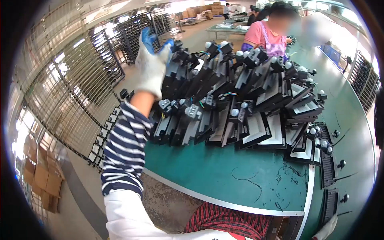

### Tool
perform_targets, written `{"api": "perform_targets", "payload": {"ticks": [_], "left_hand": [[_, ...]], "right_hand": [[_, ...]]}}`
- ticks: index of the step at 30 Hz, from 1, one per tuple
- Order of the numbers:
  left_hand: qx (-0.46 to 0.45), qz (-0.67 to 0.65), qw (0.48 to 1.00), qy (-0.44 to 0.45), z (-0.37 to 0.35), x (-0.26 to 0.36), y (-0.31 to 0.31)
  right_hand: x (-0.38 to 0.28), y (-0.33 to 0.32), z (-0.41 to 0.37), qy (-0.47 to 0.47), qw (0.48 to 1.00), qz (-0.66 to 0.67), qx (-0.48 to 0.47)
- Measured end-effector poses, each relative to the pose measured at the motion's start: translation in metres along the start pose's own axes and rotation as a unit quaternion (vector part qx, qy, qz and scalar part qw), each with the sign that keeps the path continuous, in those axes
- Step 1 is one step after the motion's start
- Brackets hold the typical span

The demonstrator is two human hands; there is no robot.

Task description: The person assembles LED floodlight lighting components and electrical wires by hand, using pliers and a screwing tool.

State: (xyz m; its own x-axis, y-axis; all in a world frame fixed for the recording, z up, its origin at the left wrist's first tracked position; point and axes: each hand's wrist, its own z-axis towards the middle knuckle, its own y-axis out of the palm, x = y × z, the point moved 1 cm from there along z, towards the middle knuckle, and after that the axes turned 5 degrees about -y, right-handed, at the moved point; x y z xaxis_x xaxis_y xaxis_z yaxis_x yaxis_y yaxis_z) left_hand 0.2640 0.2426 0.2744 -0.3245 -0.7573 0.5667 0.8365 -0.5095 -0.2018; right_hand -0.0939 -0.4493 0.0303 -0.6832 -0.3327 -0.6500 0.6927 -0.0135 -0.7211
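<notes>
My left hand (153, 66), in a white glove with blue-coated fingers, is raised at the far left end of a large pile of black floodlights (256, 128). Its fingers and thumb are spread, with nothing between them. The floodlights have glass fronts and white domed sensors (235, 113), and lean tightly against one another in rows. At the bottom right edge, a pale glove-like shape, perhaps my right hand (326, 229), lies close to a single floodlight (330, 203). Its fingers cannot be made out.
The pile rests on a green table (208, 172) with a pale metal edge and black wire scraps (260, 184). A long green bench (352, 132) runs along the right. Wire racks (72, 80) and cartons (44, 172) stand left. A person in pink (268, 38) works beyond the pile.
</notes>
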Motion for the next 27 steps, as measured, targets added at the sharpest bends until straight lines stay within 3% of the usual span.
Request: {"api": "perform_targets", "payload": {"ticks": [1, 3, 4, 5, 7, 8, 9, 12, 14, 15, 16, 18, 19, 20, 22, 24, 26, 27], "left_hand": [[-0.033, 0.091, 0.992, -0.082, 0.022, -0.017, 0.008], [-0.113, 0.098, 0.976, -0.159, 0.06, -0.064, 0.038], [-0.191, 0.038, 0.969, -0.154, 0.071, -0.088, 0.053], [-0.269, -0.024, 0.95, -0.156, 0.083, -0.111, 0.067], [-0.317, -0.167, 0.914, -0.192, 0.063, -0.077, 0.063], [-0.312, -0.276, 0.871, -0.26, 0.061, -0.072, 0.069], [-0.284, -0.094, 0.926, -0.231, 0.075, -0.091, 0.088], [-0.146, 0.125, 0.974, -0.123, 0.08, -0.109, 0.092], [-0.142, 0.003, 0.966, -0.218, 0.059, -0.054, 0.064], [-0.143, -0.079, 0.957, -0.239, 0.069, -0.073, 0.062], [-0.063, -0.066, 0.973, -0.213, 0.074, -0.072, 0.059], [-0.071, -0.246, 0.942, -0.218, 0.077, -0.057, 0.043], [-0.069, -0.311, 0.926, -0.204, 0.077, -0.038, 0.031], [-0.064, -0.375, 0.905, -0.191, 0.076, -0.022, 0.021], [-0.163, -0.355, 0.914, -0.108, 0.089, -0.012, -0.003], [-0.235, -0.417, 0.877, -0.024, 0.05, 0.062, -0.03], [-0.341, -0.447, 0.827, 0.029, 0.018, 0.113, -0.038], [-0.402, -0.472, 0.784, 0.028, -0.007, 0.127, -0.045]], "right_hand": [[0.056, 0.027, 0.047, -0.081, 0.994, 0.037, -0.066], [0.02, 0.021, 0.036, -0.075, 0.997, -0.008, 0.02], [0.004, 0.02, 0.031, -0.072, 0.995, -0.029, 0.063], [0.008, 0.027, 0.035, -0.071, 0.994, 0.063, 0.056], [0.013, 0.041, 0.041, -0.07, 0.965, 0.247, 0.045], [0.014, 0.043, 0.039, -0.078, 0.965, 0.247, 0.045], [0.005, 0.041, 0.031, -0.089, 0.964, 0.246, 0.044], [0.004, 0.052, 0.021, -0.116, 0.944, 0.309, 0.011], [0.004, 0.057, 0.015, -0.131, 0.94, 0.314, -0.033], [0.011, 0.067, 0.017, -0.131, 0.918, 0.37, -0.052], [0.004, 0.067, 0.009, -0.131, 0.912, 0.385, -0.057], [-0.021, 0.066, -0.008, -0.131, 0.898, 0.414, -0.07], [-0.032, 0.057, -0.016, -0.082, 0.917, 0.371, -0.12], [-0.053, 0.053, -0.032, -0.054, 0.897, 0.412, -0.152], [-0.102, 0.047, -0.068, 0.002, 0.845, 0.49, -0.213], [-0.13, 0.056, -0.089, 0.023, 0.809, 0.491, -0.322], [-0.159, 0.068, -0.116, 0.075, 0.59, 0.613, -0.52], [-0.177, 0.07, -0.131, 0.108, 0.531, 0.627, -0.559]]}}
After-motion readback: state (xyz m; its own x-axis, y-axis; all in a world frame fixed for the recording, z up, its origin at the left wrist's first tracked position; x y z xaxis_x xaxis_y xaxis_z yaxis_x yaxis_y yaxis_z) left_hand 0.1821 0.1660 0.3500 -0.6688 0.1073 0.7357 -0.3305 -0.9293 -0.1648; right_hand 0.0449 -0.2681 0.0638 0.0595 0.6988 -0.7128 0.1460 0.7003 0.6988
